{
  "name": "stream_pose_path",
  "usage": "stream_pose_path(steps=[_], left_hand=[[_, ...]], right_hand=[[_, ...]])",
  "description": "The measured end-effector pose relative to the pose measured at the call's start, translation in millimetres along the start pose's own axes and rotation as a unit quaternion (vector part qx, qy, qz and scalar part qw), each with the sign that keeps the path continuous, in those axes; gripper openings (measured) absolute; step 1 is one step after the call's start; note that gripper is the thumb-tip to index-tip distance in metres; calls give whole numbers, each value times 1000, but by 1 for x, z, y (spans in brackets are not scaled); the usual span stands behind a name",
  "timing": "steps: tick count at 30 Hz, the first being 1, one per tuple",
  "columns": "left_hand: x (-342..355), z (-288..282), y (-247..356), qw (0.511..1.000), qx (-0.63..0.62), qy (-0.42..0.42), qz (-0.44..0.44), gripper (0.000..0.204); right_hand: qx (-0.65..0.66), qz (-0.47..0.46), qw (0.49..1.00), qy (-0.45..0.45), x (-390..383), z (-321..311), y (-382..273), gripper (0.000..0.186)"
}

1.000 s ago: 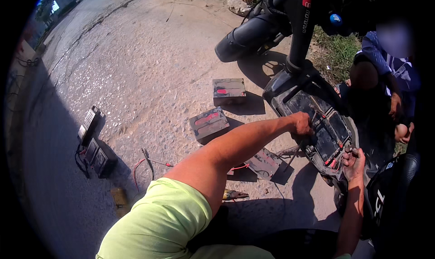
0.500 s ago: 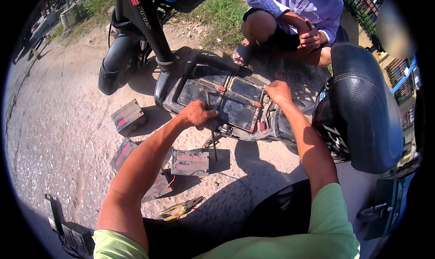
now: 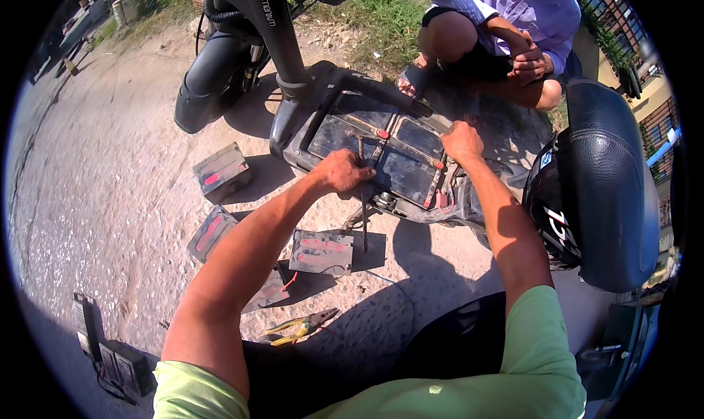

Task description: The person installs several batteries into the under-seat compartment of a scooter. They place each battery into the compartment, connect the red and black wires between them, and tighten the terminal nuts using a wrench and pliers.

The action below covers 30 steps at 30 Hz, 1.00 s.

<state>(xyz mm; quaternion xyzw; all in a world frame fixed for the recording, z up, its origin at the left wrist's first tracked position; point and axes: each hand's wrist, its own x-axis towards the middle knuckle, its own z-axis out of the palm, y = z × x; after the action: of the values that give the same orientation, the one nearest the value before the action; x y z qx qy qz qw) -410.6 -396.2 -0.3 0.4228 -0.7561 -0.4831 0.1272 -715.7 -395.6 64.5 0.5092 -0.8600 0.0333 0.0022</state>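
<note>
My left hand (image 3: 343, 171) is closed round a long thin metal rod (image 3: 364, 221), held over the open battery compartment of a scooter. The rod's upper end lies above the dark batteries (image 3: 407, 171), and its lower end sticks out past the scooter's side toward me. Several batteries sit side by side in the compartment, with red terminal pieces along their edges. At the far right corner of the batteries my right hand (image 3: 462, 141) has its fingers curled down; what they grip, if anything, is hidden. Reddish wires (image 3: 442, 197) lie below that hand.
Loose batteries (image 3: 321, 252) lie on the rough ground left of the scooter, near yellow-handled pliers (image 3: 301, 326). A black charger-like box (image 3: 126, 365) is at lower left. The black seat (image 3: 612, 184) stands raised at right. Another person (image 3: 506, 45) squats beyond the scooter, hands together.
The whole view has shifted, so the scooter and ground items appear farther right and slightly lower or higher. Both hands keep nearly the same places on the scooter; the rod stays in my left hand.
</note>
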Motion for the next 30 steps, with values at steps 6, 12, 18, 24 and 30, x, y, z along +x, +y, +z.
stream_pose_path(steps=[6,12,18,24,30], left_hand=[[-4,1,-1,999,-44,-10,-25,39],[-4,1,1,999,-47,-10,-18,38],[-7,0,1,998,-54,-3,-17,39],[-7,0,6,998,-50,-9,-24,39],[-7,-2,4,998,-46,-11,-27,39]], right_hand=[[43,13,999,-14,-6,-8,1,42],[30,-6,1000,1,2,4,10,46],[45,17,999,-23,-1,-2,5,43],[17,2,1000,-15,10,3,9,44],[17,16,999,-25,-1,-10,-3,44]])
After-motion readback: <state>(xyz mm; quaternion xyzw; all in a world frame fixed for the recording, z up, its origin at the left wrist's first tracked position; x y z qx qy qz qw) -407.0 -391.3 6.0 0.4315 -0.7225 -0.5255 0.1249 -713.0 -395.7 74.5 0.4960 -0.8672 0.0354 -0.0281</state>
